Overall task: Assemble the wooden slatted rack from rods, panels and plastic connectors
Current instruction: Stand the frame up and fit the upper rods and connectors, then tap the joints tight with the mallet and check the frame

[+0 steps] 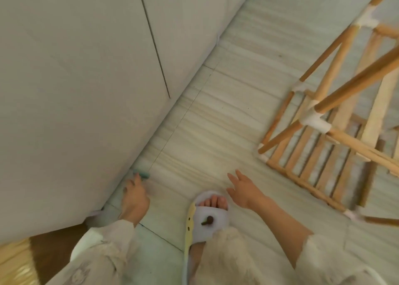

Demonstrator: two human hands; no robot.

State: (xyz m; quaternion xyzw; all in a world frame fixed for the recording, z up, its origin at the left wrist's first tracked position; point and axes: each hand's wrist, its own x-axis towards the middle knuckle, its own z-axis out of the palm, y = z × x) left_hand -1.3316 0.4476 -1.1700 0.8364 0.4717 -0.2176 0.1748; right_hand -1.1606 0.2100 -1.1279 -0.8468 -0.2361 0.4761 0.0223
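**Reaching down for the little green thing by the wall**

My left hand [135, 200] is down low at the left edge of the floor [207, 120], right where it meets the white cabinet [82, 86]. Just past my fingertips lies a small green piece [141, 173]. It is blurry, so I cannot tell what it is or whether I touch it yet. It lies up and a bit to the right of my hand, with its long side running along the foot of the cabinet. My left fingers are bent a little, but I cannot tell if they hold anything.

My right hand [244, 191] is out in the middle of the floor — fingers spread wide, holding nothing. My foot in a slipper [207, 218] is just beside it.

The wooden rack [319, 133] stands at the right edge of the floor, well apart from both hands, and my right hand is the nearer one. It looks mostly built: round rods [354, 79] stuck into white plastic connectors [314, 118], with a slatted panel [306, 164] low down. I think I pick up the green piece next — my left hand is the one for that.
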